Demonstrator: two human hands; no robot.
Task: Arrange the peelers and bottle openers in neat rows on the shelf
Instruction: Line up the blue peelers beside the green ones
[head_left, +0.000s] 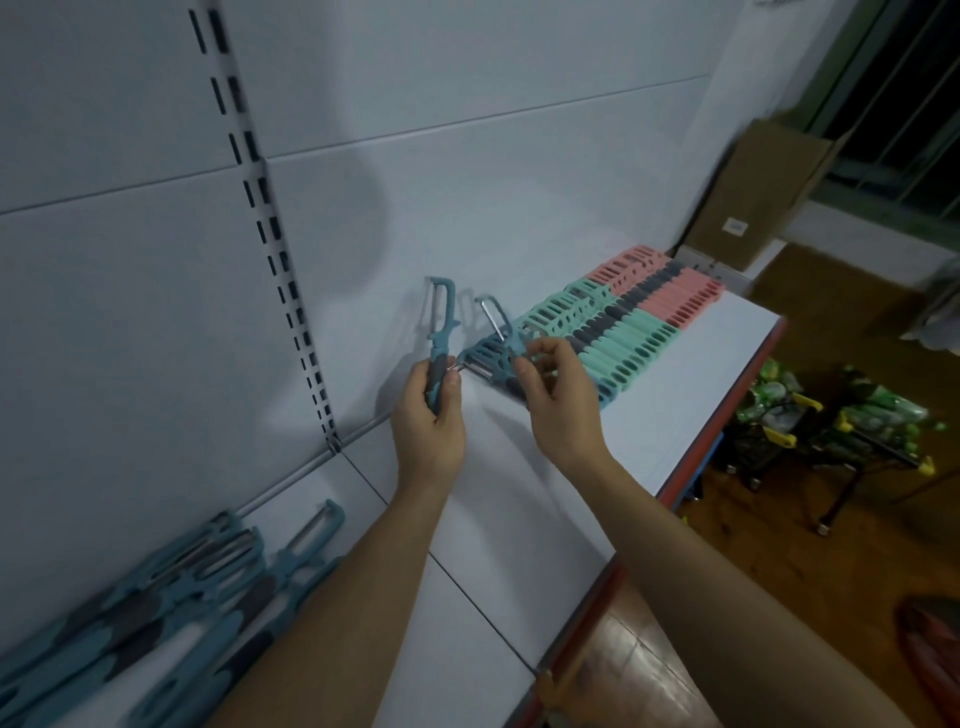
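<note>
Now your right hand (556, 395) pinches a blue peeler (501, 325) at the row's (613, 343) left end, head tipped toward the far wall (519, 182), your left hand (431, 421) gripping a second peeler (442, 332) upright alongside.

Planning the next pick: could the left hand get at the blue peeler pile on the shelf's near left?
Likely not yet: the left hand grips a peeler, though nothing covers or blocks the pile.

Raised left hand (432, 415) curled, right hand (558, 397) seemingly pinching.
</note>
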